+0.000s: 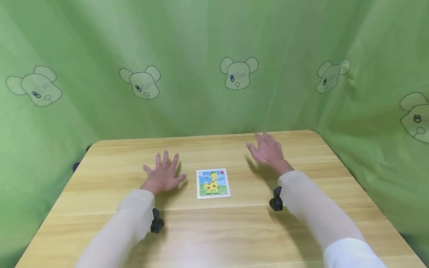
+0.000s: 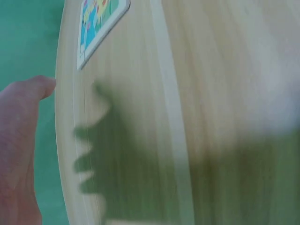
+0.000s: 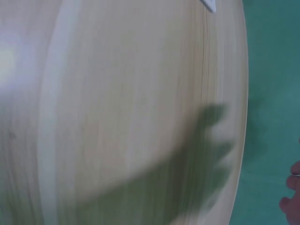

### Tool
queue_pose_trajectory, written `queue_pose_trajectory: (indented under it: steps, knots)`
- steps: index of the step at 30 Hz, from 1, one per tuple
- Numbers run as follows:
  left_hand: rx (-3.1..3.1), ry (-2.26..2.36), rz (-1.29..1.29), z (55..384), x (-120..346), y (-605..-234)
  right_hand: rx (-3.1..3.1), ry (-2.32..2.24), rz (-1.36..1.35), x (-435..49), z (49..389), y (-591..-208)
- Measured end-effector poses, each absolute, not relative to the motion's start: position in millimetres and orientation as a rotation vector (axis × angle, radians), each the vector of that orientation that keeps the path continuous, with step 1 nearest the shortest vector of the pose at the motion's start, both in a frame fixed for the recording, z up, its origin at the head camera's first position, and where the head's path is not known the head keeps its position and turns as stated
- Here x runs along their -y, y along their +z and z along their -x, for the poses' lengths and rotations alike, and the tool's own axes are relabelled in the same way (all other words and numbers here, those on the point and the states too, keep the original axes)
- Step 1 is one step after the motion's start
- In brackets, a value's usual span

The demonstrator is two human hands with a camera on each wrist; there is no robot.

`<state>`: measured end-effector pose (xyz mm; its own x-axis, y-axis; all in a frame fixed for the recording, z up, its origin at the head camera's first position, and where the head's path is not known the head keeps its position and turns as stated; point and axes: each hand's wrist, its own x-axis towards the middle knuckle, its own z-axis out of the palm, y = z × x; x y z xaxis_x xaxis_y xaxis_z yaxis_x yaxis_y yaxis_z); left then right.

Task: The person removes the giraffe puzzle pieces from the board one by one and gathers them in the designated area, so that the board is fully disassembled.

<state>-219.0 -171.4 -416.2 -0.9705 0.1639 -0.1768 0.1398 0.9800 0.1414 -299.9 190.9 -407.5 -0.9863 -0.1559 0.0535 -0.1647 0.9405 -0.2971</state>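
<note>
A square picture board with a white border (image 1: 213,184) lies flat on the wooden table, showing a yellow giraffe with red spots on blue and green. To its left, my left hand (image 1: 162,176) is held with fingers spread, thumb pointing toward the board. Over the right half of the table my right hand (image 1: 269,152) hovers, fingers extended and apart from the board. Both hands hold nothing and cast shadows on the wood. In the left wrist view the board (image 2: 101,23) shows at the top, while the right wrist view has only a corner of it (image 3: 210,4).
The light wooden table (image 1: 234,238) has rounded far corners. Behind and beside it hangs a green curtain (image 1: 187,111) printed with bear heads. A small black camera sits on each wrist, the left one (image 1: 156,221) and the right one (image 1: 276,199).
</note>
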Motion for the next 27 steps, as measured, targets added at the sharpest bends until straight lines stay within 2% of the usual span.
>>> queue_pose_trajectory:
  steps: [9,20,27]
  knots:
    - [-2.940,0.171,-0.366,205,154,-419,3.074,0.603,-0.306,-174,289,-409]
    - [-2.876,0.141,-0.520,174,122,-421,3.065,0.756,-0.419,-149,279,-419]
    - [-2.729,0.179,-0.533,150,103,-422,3.068,0.852,-0.534,-126,271,-430]
